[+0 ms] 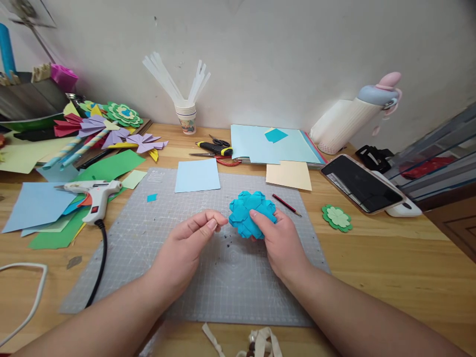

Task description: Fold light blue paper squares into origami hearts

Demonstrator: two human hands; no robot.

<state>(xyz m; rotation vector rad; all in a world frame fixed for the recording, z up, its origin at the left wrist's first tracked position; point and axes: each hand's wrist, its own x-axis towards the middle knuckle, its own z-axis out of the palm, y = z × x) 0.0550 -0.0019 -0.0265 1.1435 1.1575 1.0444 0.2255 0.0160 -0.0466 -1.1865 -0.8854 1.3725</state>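
A blue folded-paper flower (250, 214) is held above the grey cutting mat (238, 292), with the thumb of my right hand (280, 238) pressed on its face and the fingers behind it. Just left of the flower, my left hand (193, 235) has its thumb and index finger pinched together; anything between the fingertips is too small to name. A light blue square sheet (198, 175) lies at the mat's back edge. Near the flower's right side is a dark red pencil (286, 204). A small blue paper scrap (151, 198) rests on the mat's left part.
A white glue gun (97, 196) with a black cable lies left on coloured sheets. Behind the mat are a utility knife (213, 148), a paper cup (186, 119) with strips and a paper stack (256, 144). A phone (362, 183) and green paper flower (336, 218) lie right.
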